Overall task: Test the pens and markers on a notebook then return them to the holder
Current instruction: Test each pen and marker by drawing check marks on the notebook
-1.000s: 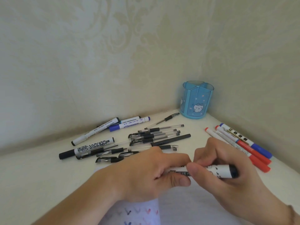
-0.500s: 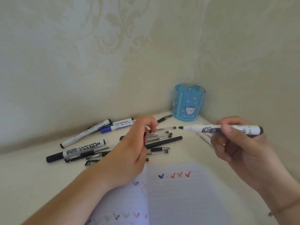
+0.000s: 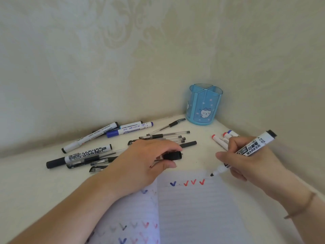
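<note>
The right hand [image 3: 246,159] grips an uncapped white-barrelled black whiteboard marker [image 3: 246,150] with its tip at the top edge of the open lined notebook [image 3: 193,208], so a slip could ink the table, while the left hand [image 3: 140,164] pinches its black plastic cap [image 3: 173,155], which could roll away if dropped.

the white marker [image 3: 253,147] i'm gripping in my right hand [image 3: 249,159] reads "marker" in black capitals along its barrel; the line beside it is too blurred to read. at nine o'clock from my left hand [image 3: 144,161], a black-capped marker [image 3: 79,155] on the table also shows "marker" in bold capitals. smaller print on the blue-capped marker [image 3: 130,132] at eleven o'clock can't be read.
</note>
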`<state>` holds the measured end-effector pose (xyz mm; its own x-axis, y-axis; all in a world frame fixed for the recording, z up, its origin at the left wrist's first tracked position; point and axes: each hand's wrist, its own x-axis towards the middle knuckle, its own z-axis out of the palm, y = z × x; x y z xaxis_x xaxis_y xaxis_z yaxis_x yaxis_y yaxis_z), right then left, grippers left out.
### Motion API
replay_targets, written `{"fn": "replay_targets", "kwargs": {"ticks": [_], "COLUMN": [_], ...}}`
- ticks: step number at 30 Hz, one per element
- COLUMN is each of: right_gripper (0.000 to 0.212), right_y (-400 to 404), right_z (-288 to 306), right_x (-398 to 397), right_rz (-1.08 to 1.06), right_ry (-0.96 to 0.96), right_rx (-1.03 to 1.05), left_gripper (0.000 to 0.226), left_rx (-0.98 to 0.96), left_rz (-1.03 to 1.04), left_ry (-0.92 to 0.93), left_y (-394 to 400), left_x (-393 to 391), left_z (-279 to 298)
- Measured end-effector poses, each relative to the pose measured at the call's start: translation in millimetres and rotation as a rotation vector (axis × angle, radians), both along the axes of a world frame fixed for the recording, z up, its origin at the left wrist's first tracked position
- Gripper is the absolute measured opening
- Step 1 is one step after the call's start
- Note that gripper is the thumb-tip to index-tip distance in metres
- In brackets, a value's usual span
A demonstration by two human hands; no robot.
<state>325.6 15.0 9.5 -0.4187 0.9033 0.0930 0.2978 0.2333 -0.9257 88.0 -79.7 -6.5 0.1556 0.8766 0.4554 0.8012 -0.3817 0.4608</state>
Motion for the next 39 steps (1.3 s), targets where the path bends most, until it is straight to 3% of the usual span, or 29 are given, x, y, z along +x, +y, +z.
{"fn": "replay_targets", "kwargs": {"ticks": [7,18,21,25,27,29,32,33,39], "right_gripper": [0.036,0.035,0.039,0.052,0.051,0.048,0.014,0.014,0.054], "right_y": [-1,2,2,-7,-11,-15,-16,-15,-20], "right_z": [-8,-8,-4,3,3,4,5,4,3], "right_x": [-4,-1,-3,-6,-8,-8,-8,-7,-11], "right_rz": [-0.019,-0.036,-0.051,0.099,0.198,0.246,0.259,0.256,0.339], "right_ry": [-0.171,-0.26,-0.17,0.26,0.369,0.354,0.383,0.389,0.325], "right_rx": [0.111,0.087,0.082,-0.068,-0.097,-0.088,-0.098,-0.099,-0.084], "left_gripper": [0.026,0.027,0.03,0.025,0.023,0.023,0.024,0.024,0.02], "left_rx": [0.009,0.004,0.0,-0.002,-0.019,-0.026,0.0,0.014,0.077], "left_rz": [-0.052,-0.059,-0.03,-0.031,-0.027,-0.032,-0.048,-0.054,-0.104], "left_ry": [0.013,0.001,-0.015,-0.056,-0.099,-0.124,-0.122,-0.122,-0.105], "left_y": [3,6,4,2,1,0,0,-1,-2], "left_x": [0,0,1,4,3,4,5,6,13], "left_z": [-3,-8,-7,-3,-2,-1,0,0,1]}}
